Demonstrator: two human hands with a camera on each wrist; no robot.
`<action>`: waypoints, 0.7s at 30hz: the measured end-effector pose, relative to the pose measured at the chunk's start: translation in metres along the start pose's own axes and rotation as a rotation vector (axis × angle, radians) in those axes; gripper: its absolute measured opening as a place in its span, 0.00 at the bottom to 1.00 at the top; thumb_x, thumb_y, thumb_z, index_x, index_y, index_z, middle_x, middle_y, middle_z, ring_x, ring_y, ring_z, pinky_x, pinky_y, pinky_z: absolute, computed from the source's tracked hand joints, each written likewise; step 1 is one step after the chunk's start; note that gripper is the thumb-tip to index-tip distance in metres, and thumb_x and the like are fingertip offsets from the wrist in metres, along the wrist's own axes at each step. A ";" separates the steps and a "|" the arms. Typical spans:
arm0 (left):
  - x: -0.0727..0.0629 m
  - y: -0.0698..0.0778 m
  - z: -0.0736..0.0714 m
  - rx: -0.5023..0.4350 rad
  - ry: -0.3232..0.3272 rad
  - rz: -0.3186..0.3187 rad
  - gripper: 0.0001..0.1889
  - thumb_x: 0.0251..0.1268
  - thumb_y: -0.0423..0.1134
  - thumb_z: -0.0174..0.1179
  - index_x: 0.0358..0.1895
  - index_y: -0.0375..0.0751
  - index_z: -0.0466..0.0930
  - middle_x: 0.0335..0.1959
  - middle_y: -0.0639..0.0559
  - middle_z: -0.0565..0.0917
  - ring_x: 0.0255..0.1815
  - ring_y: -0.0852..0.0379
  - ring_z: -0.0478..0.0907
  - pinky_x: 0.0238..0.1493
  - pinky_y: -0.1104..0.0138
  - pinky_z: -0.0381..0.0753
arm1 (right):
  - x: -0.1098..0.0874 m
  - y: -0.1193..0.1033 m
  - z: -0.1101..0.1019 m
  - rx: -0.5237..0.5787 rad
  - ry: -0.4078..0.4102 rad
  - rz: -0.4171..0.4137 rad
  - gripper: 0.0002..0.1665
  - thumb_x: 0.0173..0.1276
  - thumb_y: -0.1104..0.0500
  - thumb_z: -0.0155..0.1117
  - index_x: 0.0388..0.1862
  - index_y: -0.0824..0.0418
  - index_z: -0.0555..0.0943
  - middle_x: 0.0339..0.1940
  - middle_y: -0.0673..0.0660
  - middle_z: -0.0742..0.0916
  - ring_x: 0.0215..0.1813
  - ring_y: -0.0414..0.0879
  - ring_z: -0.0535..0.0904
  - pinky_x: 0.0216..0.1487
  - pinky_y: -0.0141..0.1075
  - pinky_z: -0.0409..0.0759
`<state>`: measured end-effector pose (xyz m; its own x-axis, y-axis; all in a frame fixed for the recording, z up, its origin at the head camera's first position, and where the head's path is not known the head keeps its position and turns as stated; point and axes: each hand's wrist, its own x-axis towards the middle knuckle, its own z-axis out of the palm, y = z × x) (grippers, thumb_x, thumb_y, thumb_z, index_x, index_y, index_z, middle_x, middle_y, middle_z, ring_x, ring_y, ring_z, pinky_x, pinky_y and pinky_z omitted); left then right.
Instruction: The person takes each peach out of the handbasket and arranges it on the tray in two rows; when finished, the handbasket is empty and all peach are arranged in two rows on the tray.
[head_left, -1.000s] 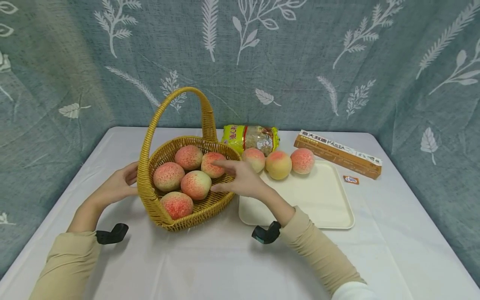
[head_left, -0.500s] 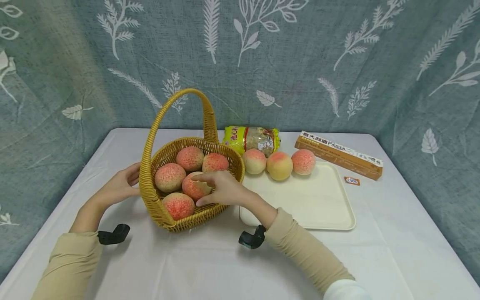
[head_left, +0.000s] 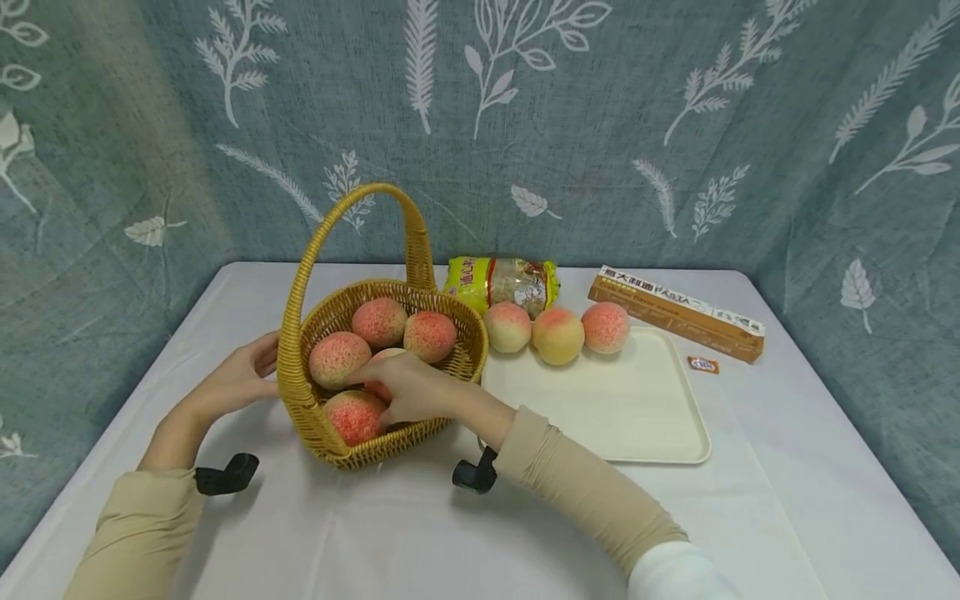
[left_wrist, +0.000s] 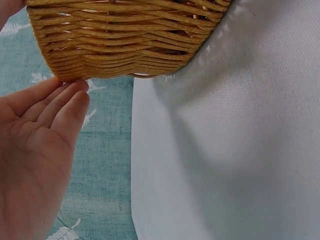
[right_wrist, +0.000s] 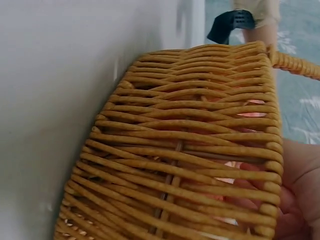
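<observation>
A wicker basket [head_left: 352,454] with a tall arched handle stands left of centre, holding several blushed peaches. My left hand [head_left: 236,379] touches the basket's left outer side with fairly straight fingers; in the left wrist view, the fingertips of the left hand [left_wrist: 42,130] meet the weave. My right hand [head_left: 412,387] reaches over the near rim into the basket, covering most of the middle peach [head_left: 390,354]. Its spread fingers and thumb are at the front peach [head_left: 352,418]. In the right wrist view, the basket wall [right_wrist: 185,140] partly hides the right hand [right_wrist: 305,185].
Three peaches [head_left: 558,336] sit in a row at the back edge of a cream tray [head_left: 600,408], right of the basket. Behind them lie a yellow bag of pasta [head_left: 502,283] and a long pasta box [head_left: 675,312]. A small orange packet [head_left: 703,364] lies beside the tray.
My right hand has moved left and nearer within the basket, from the back right peach across the middle one to the front peach. The left hand has stayed at the basket's side.
</observation>
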<state>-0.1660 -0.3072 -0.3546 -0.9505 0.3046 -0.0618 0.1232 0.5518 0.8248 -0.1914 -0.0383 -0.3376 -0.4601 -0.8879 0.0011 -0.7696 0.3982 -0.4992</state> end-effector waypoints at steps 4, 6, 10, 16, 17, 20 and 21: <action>0.001 0.000 0.002 -0.001 0.002 0.003 0.46 0.55 0.26 0.65 0.72 0.18 0.44 0.69 0.19 0.56 0.68 0.22 0.55 0.65 0.39 0.61 | 0.009 -0.003 0.003 -0.026 -0.078 -0.072 0.40 0.56 0.70 0.73 0.69 0.63 0.71 0.66 0.53 0.78 0.69 0.41 0.68 0.70 0.21 0.57; 0.001 -0.001 0.002 0.006 0.001 0.002 0.46 0.56 0.26 0.65 0.72 0.18 0.44 0.69 0.19 0.56 0.68 0.23 0.56 0.65 0.38 0.61 | 0.012 -0.006 0.003 -0.012 -0.131 -0.087 0.41 0.57 0.75 0.68 0.70 0.64 0.69 0.69 0.54 0.75 0.72 0.40 0.64 0.70 0.20 0.56; 0.000 -0.001 0.000 0.010 -0.001 0.007 0.45 0.56 0.27 0.65 0.72 0.18 0.45 0.69 0.19 0.57 0.68 0.23 0.55 0.69 0.54 0.67 | 0.016 -0.014 0.002 -0.056 -0.223 -0.070 0.42 0.58 0.80 0.58 0.72 0.63 0.66 0.72 0.53 0.71 0.75 0.39 0.57 0.71 0.20 0.52; -0.001 0.000 0.000 0.011 -0.002 0.002 0.46 0.56 0.28 0.66 0.72 0.19 0.45 0.69 0.20 0.56 0.69 0.23 0.55 0.69 0.53 0.67 | 0.020 -0.018 0.004 -0.138 -0.274 -0.060 0.40 0.62 0.78 0.58 0.73 0.60 0.66 0.73 0.51 0.70 0.74 0.37 0.59 0.71 0.19 0.52; -0.001 0.000 0.000 0.012 0.000 0.002 0.46 0.56 0.28 0.66 0.72 0.19 0.45 0.69 0.20 0.56 0.69 0.23 0.55 0.69 0.52 0.67 | 0.021 -0.018 0.004 -0.145 -0.273 -0.064 0.40 0.62 0.78 0.58 0.73 0.60 0.66 0.72 0.50 0.71 0.73 0.36 0.60 0.70 0.19 0.53; -0.001 0.001 0.001 0.012 0.002 -0.001 0.46 0.56 0.28 0.66 0.72 0.19 0.45 0.69 0.20 0.56 0.69 0.23 0.55 0.67 0.43 0.62 | 0.022 -0.015 0.003 -0.182 -0.266 -0.080 0.40 0.61 0.75 0.61 0.73 0.59 0.67 0.70 0.49 0.74 0.69 0.34 0.66 0.67 0.17 0.57; -0.001 0.001 0.001 0.009 0.001 0.000 0.46 0.56 0.28 0.66 0.72 0.19 0.45 0.69 0.20 0.56 0.69 0.23 0.55 0.67 0.42 0.62 | 0.022 -0.014 0.002 -0.197 -0.262 -0.089 0.40 0.61 0.74 0.62 0.72 0.58 0.67 0.69 0.48 0.74 0.67 0.34 0.67 0.67 0.17 0.58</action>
<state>-0.1648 -0.3059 -0.3542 -0.9508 0.3038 -0.0609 0.1261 0.5588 0.8197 -0.1899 -0.0644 -0.3323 -0.2777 -0.9400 -0.1983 -0.8842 0.3308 -0.3297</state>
